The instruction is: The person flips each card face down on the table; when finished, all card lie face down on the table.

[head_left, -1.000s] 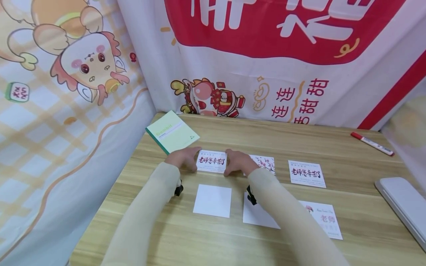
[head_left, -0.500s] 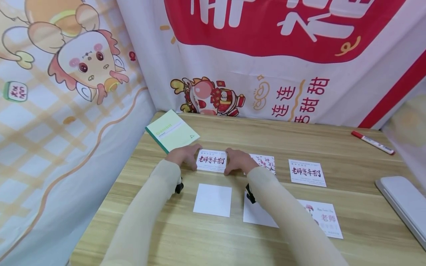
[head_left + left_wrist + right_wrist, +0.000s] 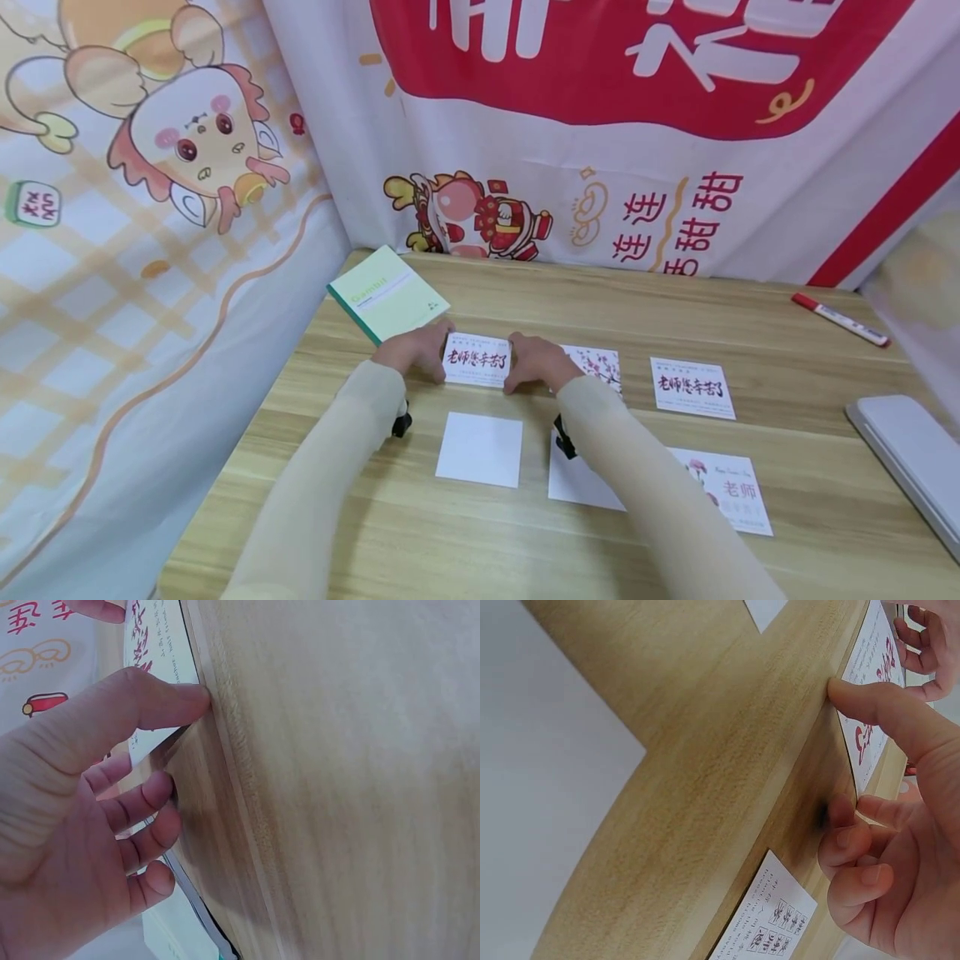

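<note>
A white card with red brush lettering (image 3: 477, 360) lies toward the back left of the wooden table (image 3: 525, 542). My left hand (image 3: 412, 350) holds its left end, the thumb on the near edge and curled fingers at the side; the left wrist view shows that hand (image 3: 90, 795) on the card (image 3: 154, 645). My right hand (image 3: 536, 362) holds the right end the same way. In the right wrist view the thumb (image 3: 885, 712) presses the card (image 3: 874, 697), and the fingers curl under its slightly raised edge.
A green notebook (image 3: 387, 296) lies just behind the left hand. Around the hands are a blossom card (image 3: 596, 367), a second lettered card (image 3: 692, 388), a blank white card (image 3: 480, 450), another white card (image 3: 581, 483) and a printed card (image 3: 731, 492). A red marker (image 3: 840, 321) and a grey case (image 3: 911, 462) lie to the right.
Both hands and the lettered card have crept very slightly away from me. Their hold on the card is the same, and nothing else on the table has moved.
</note>
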Tool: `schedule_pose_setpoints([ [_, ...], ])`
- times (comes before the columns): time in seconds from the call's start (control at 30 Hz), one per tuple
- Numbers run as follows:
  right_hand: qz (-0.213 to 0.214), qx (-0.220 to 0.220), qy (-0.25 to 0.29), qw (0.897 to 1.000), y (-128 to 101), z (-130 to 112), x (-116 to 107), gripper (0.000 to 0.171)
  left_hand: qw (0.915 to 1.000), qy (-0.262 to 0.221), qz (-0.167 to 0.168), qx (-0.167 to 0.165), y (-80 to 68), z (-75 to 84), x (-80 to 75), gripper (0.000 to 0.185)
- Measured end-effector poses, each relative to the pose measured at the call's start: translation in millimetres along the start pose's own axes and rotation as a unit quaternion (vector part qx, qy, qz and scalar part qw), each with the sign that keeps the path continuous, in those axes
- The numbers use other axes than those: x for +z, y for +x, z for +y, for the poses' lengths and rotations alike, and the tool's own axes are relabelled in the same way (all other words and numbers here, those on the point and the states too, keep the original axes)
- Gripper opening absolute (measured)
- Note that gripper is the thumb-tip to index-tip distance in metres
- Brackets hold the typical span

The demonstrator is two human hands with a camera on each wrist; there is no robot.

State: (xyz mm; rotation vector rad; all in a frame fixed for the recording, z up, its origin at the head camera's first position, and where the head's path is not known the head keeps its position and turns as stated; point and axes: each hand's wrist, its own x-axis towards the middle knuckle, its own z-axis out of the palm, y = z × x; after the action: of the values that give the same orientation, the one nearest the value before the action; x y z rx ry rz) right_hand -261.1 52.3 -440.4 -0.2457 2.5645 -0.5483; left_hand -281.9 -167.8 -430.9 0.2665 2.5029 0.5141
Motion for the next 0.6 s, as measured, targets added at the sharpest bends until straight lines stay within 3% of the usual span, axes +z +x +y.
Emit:
schedule_pose_setpoints([
  [0.2, 0.006, 0.001, -0.007, 1.000, 3.1, 2.2, 2.5, 0.097, 0.9992, -0.039, 0.005, 0.009, 0.5, 0.4, 2.8, 0.085],
  [0.4, 0.010, -0.004, -0.005, 1.000, 2.9, 4.0, 3.7, 0.096, 0.9953, -0.087, 0.022, 0.038, 1.4, -4.1, 4.7, 0.076],
  [0.5, 0.011, -0.008, 0.002, 1.000, 2.7, 5.2, 3.7, 0.097, 0.9886, -0.137, 0.038, 0.051, 3.6, -5.7, 4.5, 0.071],
  [0.6, 0.014, -0.017, 0.005, 1.000, 2.2, 6.9, 4.4, 0.097, 0.9761, -0.201, 0.058, 0.058, 6.8, -3.9, 4.0, 0.064],
])
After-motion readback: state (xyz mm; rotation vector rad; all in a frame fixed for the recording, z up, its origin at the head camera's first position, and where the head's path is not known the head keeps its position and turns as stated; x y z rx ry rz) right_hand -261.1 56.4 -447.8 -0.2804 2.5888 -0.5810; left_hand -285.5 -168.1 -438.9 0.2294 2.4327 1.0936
